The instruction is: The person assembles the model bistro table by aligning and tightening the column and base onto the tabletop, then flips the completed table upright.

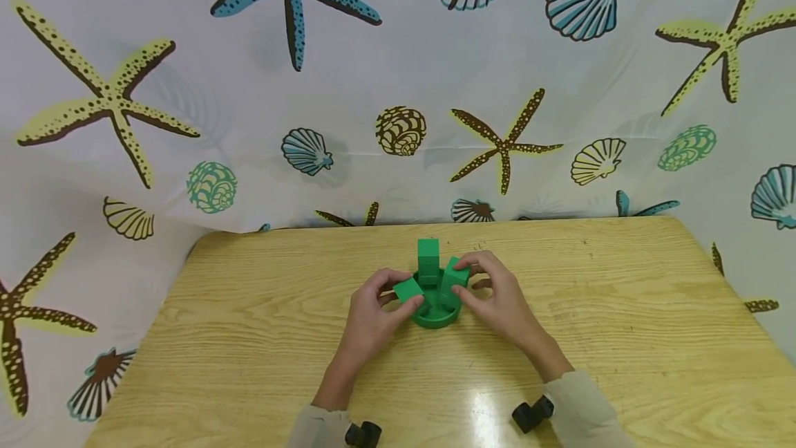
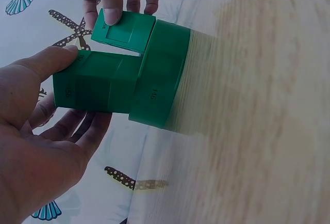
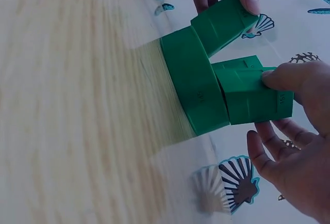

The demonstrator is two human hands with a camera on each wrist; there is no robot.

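Observation:
On the wooden table sits a round green base (image 1: 435, 322) with a raised rim. Three green blocks stand up from it. My left hand (image 1: 371, 310) pinches the top of the left block (image 1: 408, 289), thumb on the near side and fingers on the far side. The right block (image 1: 457, 276) leans outward slightly, and my right hand (image 1: 502, 303) grips its upper end. Between them at the back, an untouched block (image 1: 428, 258) stands upright. Both wrist views show the held blocks' lower ends at the base's rim; how they seat inside is hidden.
The table (image 1: 249, 310) reaches past both hands to a back edge, where a white cloth (image 1: 348, 95) printed with starfish and shells hangs. Small black devices (image 1: 533, 414) sit at both cuffs.

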